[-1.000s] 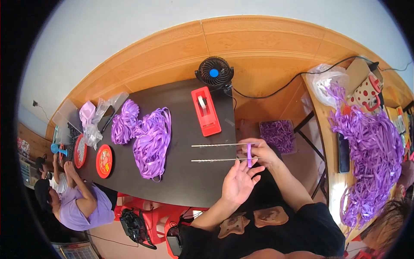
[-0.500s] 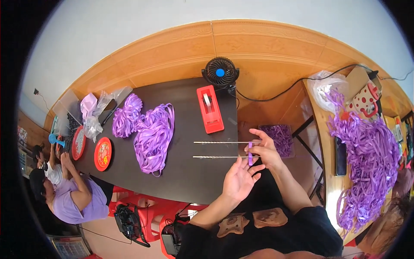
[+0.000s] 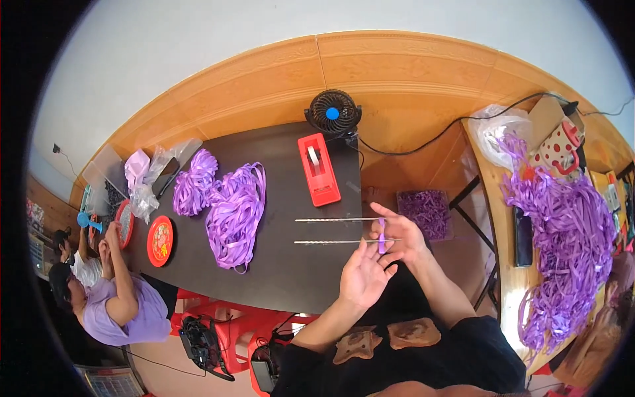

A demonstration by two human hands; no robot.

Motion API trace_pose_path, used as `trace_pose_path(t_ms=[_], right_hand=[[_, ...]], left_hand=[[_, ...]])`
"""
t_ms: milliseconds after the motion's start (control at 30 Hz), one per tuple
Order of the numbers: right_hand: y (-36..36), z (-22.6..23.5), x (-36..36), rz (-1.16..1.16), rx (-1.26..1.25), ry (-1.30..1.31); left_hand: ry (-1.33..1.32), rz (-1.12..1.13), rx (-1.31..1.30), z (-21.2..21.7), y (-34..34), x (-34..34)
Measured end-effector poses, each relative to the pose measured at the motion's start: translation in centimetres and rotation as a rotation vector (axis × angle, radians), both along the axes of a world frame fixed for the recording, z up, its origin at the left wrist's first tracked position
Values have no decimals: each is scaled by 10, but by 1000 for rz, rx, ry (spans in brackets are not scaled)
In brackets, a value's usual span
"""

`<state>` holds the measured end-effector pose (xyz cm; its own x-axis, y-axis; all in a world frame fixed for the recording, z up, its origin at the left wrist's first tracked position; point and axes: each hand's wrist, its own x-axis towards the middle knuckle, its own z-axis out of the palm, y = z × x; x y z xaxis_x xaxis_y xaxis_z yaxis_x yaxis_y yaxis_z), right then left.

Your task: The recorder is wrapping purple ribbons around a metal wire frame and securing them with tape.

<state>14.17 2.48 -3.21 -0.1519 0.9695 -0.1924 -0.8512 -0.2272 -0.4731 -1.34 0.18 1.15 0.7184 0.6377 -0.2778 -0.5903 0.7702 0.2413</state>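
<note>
Two thin metal rods (image 3: 327, 242), twisted toward their left ends, lie side by side across my view beyond the desk's right edge. A short purple ribbon (image 3: 381, 243) spans them near their right ends, drawn narrow at its middle. My right hand (image 3: 409, 239) grips the ribbon between thumb and fingers, with its forefinger stretched out above the upper rod. My left hand (image 3: 364, 279) is palm up beneath the lower rod, fingers loosely curled about the ribbon's lower end. What supports the rods is hidden by my hands.
On the dark desk (image 3: 297, 278) are purple ribbon bundles (image 3: 235, 218), a red tape dispenser (image 3: 319, 171), a black fan (image 3: 333, 112) and a red plate (image 3: 160, 241). A side table at right holds a ribbon heap (image 3: 569, 264) and phone (image 3: 523, 237). Another person (image 3: 126, 301) sits at left.
The ribbon between the rods has gone from a flat strip to one pinched in at the middle. My right fingers have shifted slightly; the left hand moved little. The seated person's hands have risen.
</note>
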Motion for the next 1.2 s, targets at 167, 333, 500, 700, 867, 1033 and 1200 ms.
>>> trace_pose_path(t_ms=[167,333,500,700,867,1033,1200], right_hand=[[11,-17,0,141,166,276],[6,-9,4,76,166,23],[2,5,7,56,112,-180],[-12,-43,11,1,65,-74],[-12,-18,15,119,212,58],[2,-4,6,54,111,-69],[-7,2,8,-55,86,-58]], left_hand=[[-17,-24,1,2,2,3],[-4,-10,9,1,2,2],[13,-2,12,5,0,0],[-1,-13,16,-1,1,0],[-5,-11,32,-1,1,1],[155,-5,110,0,-10,3],[105,-283,260,20,-21,-14]])
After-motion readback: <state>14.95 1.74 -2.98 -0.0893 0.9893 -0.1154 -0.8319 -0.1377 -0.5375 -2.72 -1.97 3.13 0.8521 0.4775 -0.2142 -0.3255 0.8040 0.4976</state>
